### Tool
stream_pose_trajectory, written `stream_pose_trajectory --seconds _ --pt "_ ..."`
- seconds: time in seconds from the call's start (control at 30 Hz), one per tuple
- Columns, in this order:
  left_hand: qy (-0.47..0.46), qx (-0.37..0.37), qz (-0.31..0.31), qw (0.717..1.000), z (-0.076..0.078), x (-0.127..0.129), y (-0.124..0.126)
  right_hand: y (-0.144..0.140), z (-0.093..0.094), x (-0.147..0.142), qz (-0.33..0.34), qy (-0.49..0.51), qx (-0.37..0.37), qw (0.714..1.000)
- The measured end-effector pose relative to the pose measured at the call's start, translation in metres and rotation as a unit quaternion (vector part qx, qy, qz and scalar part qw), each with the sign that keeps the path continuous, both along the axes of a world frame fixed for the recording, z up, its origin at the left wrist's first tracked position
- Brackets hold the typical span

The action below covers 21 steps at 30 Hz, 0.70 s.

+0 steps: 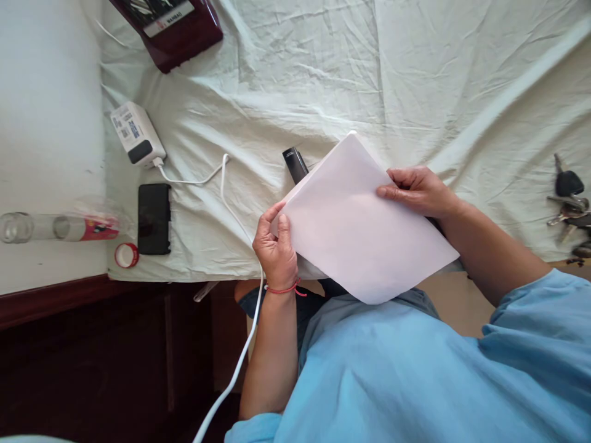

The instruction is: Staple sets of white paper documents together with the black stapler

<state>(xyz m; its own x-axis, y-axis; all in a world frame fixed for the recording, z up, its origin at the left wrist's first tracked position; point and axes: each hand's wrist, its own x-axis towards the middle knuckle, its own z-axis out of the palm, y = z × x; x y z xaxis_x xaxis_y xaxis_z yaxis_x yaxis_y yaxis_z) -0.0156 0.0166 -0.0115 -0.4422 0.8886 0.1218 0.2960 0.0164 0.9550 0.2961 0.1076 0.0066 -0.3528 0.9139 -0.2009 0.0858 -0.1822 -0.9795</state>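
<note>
A white sheet of paper (360,227) is held tilted over the front edge of a bed covered with a pale green sheet (323,80). My left hand (276,246), with a red thread at the wrist, grips the paper's left edge. My right hand (418,191) pinches its upper right edge. A black stapler-like object (294,164) pokes out from behind the paper's top left side; most of it is hidden.
A black phone (154,218) lies at the left with a white charger brick (136,134) and its cable (221,184). A lying plastic bottle (69,226) and its red cap (126,255) sit further left. Keys (570,206) rest far right; a dark red box (173,24) is at the top.
</note>
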Motion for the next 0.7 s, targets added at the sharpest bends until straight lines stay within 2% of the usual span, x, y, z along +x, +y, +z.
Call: stream_pose_trajectory --seconds 0.13,0.3,0.47,0.7 --pt "0.052 -0.020 0.014 0.998 0.001 0.000 -0.002 0.001 0.000 -0.002 0.051 -0.050 0.046 0.996" --pt "0.098 -0.003 0.018 0.995 -0.010 -0.005 -0.004 0.002 -0.002 -0.002 0.067 -0.087 0.089 0.990" --pt "0.143 0.011 0.019 0.989 -0.013 -0.006 -0.004 0.002 -0.002 -0.002 0.067 -0.095 0.088 0.989" --pt "0.146 0.023 0.043 0.988 -0.011 -0.004 -0.008 0.001 0.000 -0.003 0.063 -0.096 0.084 0.990"
